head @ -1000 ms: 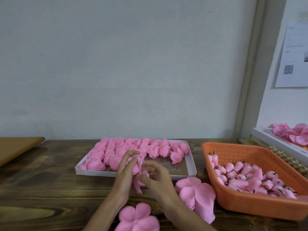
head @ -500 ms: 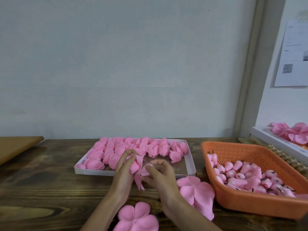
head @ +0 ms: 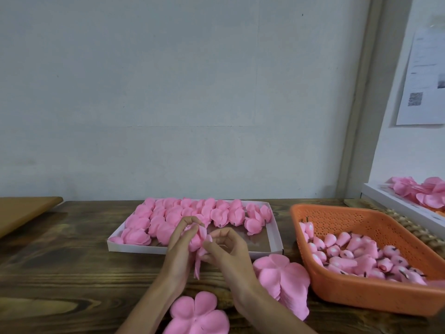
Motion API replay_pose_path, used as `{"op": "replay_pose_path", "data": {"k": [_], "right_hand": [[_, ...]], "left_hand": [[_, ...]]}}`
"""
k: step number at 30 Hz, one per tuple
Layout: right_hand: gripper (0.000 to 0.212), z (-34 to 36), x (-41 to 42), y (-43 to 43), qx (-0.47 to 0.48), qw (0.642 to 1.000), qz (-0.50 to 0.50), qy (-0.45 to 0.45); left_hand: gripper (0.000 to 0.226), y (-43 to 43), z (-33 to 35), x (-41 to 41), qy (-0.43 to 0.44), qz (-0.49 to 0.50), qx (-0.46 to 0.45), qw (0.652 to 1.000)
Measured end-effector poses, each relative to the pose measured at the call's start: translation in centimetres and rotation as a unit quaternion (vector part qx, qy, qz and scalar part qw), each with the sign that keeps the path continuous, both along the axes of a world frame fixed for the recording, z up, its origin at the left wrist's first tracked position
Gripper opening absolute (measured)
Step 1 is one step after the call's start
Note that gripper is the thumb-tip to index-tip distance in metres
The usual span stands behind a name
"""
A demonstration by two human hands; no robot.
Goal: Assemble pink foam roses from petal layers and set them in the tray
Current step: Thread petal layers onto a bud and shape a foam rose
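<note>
A half-built pink foam rose [head: 197,239] is held between both hands just in front of the white tray [head: 274,235]. My left hand [head: 178,249] curls its fingers round the bloom from the left. My right hand [head: 226,251] pinches a petal at its lower right side. One loose petal hangs down below the rose. The tray holds several finished pink roses [head: 192,213], mostly at the back and left. Two stacks of flat petal layers lie on the table: one [head: 284,278] to the right of my hands, another [head: 197,314] near the front edge.
An orange perforated basket [head: 356,218] with several pink rose buds [head: 349,251] stands at the right. Behind it, a white tray [head: 395,208] holds more pink petals. A brown board [head: 21,210] lies at the far left. The wall is close behind the wooden table [head: 60,261].
Both hands stay on the rose in front of the tray. The right hand's fingers have shifted on the petals, working a layer round the bloom.
</note>
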State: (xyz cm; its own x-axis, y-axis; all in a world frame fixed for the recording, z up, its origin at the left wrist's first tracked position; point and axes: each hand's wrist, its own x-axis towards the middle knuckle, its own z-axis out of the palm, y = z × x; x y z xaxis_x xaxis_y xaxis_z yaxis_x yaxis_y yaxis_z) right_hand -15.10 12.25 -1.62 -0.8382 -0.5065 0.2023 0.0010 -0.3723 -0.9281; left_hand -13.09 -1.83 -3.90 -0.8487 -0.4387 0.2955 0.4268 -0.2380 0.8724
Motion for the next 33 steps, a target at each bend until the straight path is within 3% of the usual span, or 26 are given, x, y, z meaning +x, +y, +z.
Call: {"op": "replay_pose_path", "data": {"k": [5,9,12,16,26,29,33], "right_hand": [[0.002,-0.3,-0.4,0.2,0.041,0.998,-0.047,0.011],[0.012,-0.7,-0.8,0.2,0.09,0.993,-0.072,0.011],[0.01,-0.6,-0.8,0.1,0.107,0.989,-0.069,0.079],[0.022,-0.6,-1.1,0.1,0.145,0.968,-0.08,0.191],[0.021,-0.9,-0.9,0.2,0.174,0.932,-0.153,0.279],[0.032,-0.6,-0.6,0.3,0.176,0.914,-0.16,0.328],[0.038,-0.6,-0.7,0.3,0.182,0.912,-0.165,0.33]], "left_hand": [[0.01,0.1,0.2,0.0,-0.002,0.012,0.013,1.0],[0.008,0.1,0.4,0.1,-0.002,0.016,0.017,1.0],[0.012,0.3,0.5,0.3,-0.008,0.006,0.001,1.0],[0.014,0.4,0.3,0.4,-0.004,0.009,-0.021,1.0],[0.035,1.7,0.0,0.4,0.001,0.03,-0.115,0.993],[0.047,2.1,0.2,0.4,-0.01,0.037,-0.106,0.994],[0.039,2.3,0.3,0.6,-0.017,0.014,-0.067,0.998]]}}
